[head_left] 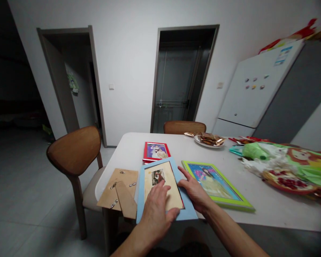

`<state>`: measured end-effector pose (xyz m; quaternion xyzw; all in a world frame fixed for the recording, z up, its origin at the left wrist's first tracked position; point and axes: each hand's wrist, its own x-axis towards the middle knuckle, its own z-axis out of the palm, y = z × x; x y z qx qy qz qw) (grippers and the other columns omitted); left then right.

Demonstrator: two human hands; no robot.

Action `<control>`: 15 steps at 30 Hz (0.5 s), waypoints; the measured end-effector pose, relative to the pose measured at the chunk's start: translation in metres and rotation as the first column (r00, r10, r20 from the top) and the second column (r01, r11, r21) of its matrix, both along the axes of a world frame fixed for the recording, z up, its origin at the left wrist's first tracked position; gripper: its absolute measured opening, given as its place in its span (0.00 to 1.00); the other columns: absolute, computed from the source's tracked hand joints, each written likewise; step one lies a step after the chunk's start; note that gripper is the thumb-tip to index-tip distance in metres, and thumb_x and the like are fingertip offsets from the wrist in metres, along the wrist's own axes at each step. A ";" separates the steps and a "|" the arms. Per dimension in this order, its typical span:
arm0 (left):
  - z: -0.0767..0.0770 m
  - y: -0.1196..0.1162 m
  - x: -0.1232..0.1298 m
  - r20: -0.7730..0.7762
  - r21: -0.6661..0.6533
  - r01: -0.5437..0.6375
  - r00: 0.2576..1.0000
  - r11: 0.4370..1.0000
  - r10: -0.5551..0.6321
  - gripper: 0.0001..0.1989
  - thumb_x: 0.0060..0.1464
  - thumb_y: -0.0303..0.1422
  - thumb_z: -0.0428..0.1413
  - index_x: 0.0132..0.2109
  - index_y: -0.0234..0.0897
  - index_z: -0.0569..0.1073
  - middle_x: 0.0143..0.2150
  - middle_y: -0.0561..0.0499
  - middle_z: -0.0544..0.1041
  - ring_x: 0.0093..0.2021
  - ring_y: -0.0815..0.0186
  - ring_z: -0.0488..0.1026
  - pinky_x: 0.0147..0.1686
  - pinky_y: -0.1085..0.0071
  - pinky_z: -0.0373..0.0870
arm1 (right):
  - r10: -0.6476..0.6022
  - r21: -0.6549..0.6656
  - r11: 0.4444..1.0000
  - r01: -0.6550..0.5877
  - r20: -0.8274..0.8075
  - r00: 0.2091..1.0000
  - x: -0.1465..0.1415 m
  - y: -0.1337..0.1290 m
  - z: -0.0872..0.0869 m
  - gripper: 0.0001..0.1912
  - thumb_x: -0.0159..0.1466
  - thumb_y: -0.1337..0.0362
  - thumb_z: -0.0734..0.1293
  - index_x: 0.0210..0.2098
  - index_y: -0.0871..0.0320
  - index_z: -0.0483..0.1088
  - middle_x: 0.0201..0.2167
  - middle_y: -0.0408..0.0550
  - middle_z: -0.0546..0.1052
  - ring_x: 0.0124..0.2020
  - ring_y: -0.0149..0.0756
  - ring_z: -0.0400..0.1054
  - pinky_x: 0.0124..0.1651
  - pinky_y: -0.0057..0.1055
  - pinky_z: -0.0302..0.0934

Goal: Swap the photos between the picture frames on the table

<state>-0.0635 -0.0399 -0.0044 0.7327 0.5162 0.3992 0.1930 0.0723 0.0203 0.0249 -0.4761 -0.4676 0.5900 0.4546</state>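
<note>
In front of me is a light-blue picture frame (141,189), its near edge overhanging the table edge. A cream sheet (149,178) with a small dark photo (157,176) lies inside its opening. My left hand (157,207) rests on the sheet, fingers stretched out, covering its lower part. At the right edge of the frame, my right hand (194,192) grips the border; some of its fingers are hidden. Left of the frame lies a brown backing board (109,192) with metal clips and a stand leg (125,200).
A red-framed photo (156,151) lies behind the blue frame, and a green-framed photo (216,182) to its right. Farther off is a plate of wrapped snacks (208,140). Plastic bags (273,153) and an opened pomegranate (286,180) occupy the right side. A wooden chair (75,153) stands left.
</note>
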 end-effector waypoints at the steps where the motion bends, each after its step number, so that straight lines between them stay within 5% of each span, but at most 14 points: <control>1: -0.001 0.001 0.004 -0.008 -0.001 0.006 1.000 1.000 -0.006 0.27 0.42 0.29 0.56 0.52 0.33 0.62 0.58 0.41 0.59 0.57 0.57 0.54 0.55 0.59 0.52 | -0.010 -0.007 1.000 0.010 -0.021 1.000 0.000 0.000 0.000 0.40 0.45 0.71 0.59 0.58 0.58 0.46 0.27 0.46 0.74 0.21 0.32 0.67 0.25 0.27 0.60; 9: -0.005 0.003 0.003 -0.041 0.054 -0.003 0.999 0.999 0.005 0.30 0.41 0.31 0.57 0.54 0.31 0.60 0.57 0.39 0.58 0.57 0.55 0.54 0.55 0.57 0.53 | -0.036 -0.062 0.998 0.030 -0.088 0.995 -0.005 0.002 -0.005 0.38 0.45 0.72 0.58 0.57 0.56 0.48 0.25 0.43 0.73 0.20 0.30 0.65 0.26 0.28 0.61; 13: 0.003 0.002 -0.005 -0.076 0.193 -0.020 0.996 0.981 0.035 0.24 0.43 0.23 0.48 0.51 0.35 0.62 0.49 0.44 0.67 0.51 0.59 0.62 0.51 0.61 0.59 | 0.004 -0.014 1.000 -0.003 0.047 0.999 -0.002 0.008 -0.012 0.37 0.47 0.69 0.60 0.57 0.58 0.47 0.27 0.44 0.72 0.21 0.30 0.65 0.24 0.27 0.60; 15: 0.010 0.001 -0.019 -0.037 0.226 -0.122 0.990 0.966 0.133 0.23 0.44 0.22 0.46 0.50 0.37 0.61 0.45 0.45 0.69 0.46 0.61 0.66 0.46 0.63 0.63 | -0.014 0.048 0.999 0.005 0.192 0.981 0.005 0.014 -0.021 0.37 0.48 0.66 0.61 0.57 0.60 0.48 0.25 0.43 0.71 0.22 0.30 0.65 0.23 0.25 0.57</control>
